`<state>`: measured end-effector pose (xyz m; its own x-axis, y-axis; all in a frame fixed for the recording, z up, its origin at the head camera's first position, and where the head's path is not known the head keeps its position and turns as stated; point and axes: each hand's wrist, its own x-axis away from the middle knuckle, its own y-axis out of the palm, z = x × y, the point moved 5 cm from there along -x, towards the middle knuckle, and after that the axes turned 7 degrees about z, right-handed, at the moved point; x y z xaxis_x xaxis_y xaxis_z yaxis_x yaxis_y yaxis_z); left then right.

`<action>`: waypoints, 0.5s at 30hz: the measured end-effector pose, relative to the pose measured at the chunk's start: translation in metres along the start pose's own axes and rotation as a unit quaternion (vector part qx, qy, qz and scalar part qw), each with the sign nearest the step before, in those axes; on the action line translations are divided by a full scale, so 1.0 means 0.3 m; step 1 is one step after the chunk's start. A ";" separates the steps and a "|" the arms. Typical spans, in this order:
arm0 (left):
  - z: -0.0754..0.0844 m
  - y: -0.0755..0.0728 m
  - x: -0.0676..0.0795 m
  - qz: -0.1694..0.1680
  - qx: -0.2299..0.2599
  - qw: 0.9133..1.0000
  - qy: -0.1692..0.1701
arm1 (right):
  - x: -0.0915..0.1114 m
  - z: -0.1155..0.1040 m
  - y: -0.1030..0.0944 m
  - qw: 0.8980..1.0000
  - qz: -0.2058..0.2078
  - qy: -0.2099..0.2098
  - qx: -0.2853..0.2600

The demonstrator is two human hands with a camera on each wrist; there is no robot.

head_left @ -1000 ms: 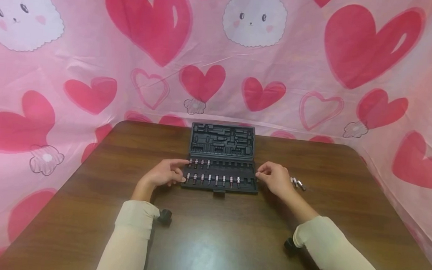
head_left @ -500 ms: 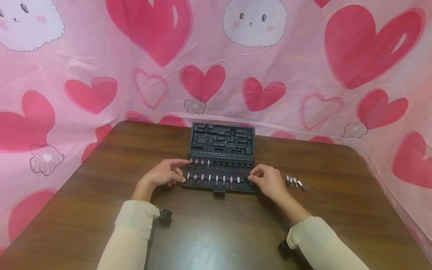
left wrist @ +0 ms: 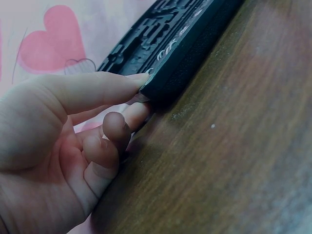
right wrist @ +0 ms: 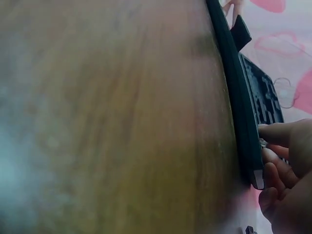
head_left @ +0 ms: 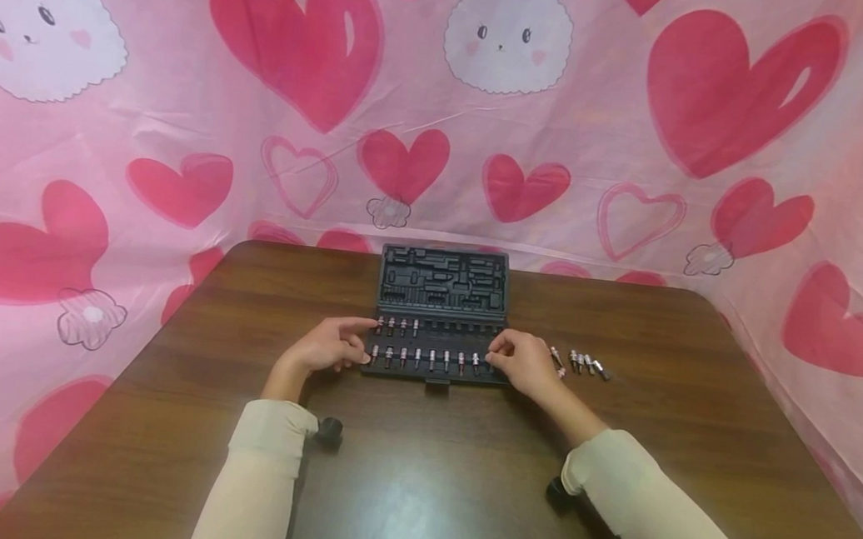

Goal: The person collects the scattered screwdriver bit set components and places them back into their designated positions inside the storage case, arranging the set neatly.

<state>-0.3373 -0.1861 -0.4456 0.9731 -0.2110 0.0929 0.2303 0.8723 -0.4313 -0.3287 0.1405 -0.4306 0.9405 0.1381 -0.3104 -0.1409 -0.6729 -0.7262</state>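
A black plastic tool case (head_left: 439,379) lies unfolded on the table, its lid standing up at the back. Small silver bit sockets (head_left: 432,360), some with reddish bands, fill most of the front row; several more stand at the left of the back row. My left hand (head_left: 327,346) holds the case's left end, thumb at the front corner (left wrist: 148,80) and index finger stretched to the back row. At the right end of the front row, my right hand (head_left: 530,363) pinches a small bit socket (right wrist: 263,143), mostly hidden behind the fingertips.
Several loose bit sockets (head_left: 581,363) lie on the brown wooden table (head_left: 417,469) right of the case, with others (head_left: 557,360) close behind the right hand. A pink cloth with hearts (head_left: 414,93) hangs behind the table's far edge.
My right hand has moved left, from the case's right edge to the end of the front row, uncovering loose bit sockets behind it. The left hand has stayed in place.
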 end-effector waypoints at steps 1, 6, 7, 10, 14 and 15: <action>-0.001 0.000 -0.001 0.000 -0.002 1.000 0.000 | -0.002 0.001 0.002 1.000 -0.001 -0.008 0.003; -0.001 0.001 -0.004 0.002 -0.004 1.000 -0.001 | -0.013 0.018 0.005 1.000 -0.002 -0.030 0.005; -0.001 0.000 -0.004 0.003 -0.005 1.000 -0.001 | -0.016 0.023 0.006 1.000 -0.004 -0.027 0.003; -0.001 0.000 -0.003 0.003 -0.007 1.000 0.000 | -0.024 0.040 0.010 1.000 -0.021 -0.004 -0.009; -0.002 0.000 -0.002 0.003 -0.007 1.000 -0.001 | -0.038 0.051 0.016 0.998 -0.045 0.026 -0.028; -0.002 -0.001 -0.002 0.003 -0.007 1.000 -0.001 | -0.041 0.051 0.017 0.998 -0.049 0.029 -0.033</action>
<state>-0.3378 -0.1864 -0.4461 0.9746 -0.2044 0.0917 0.2238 0.8676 -0.4441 -0.3456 0.1466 -0.4400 0.9652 0.1646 -0.2034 -0.0293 -0.7045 -0.7091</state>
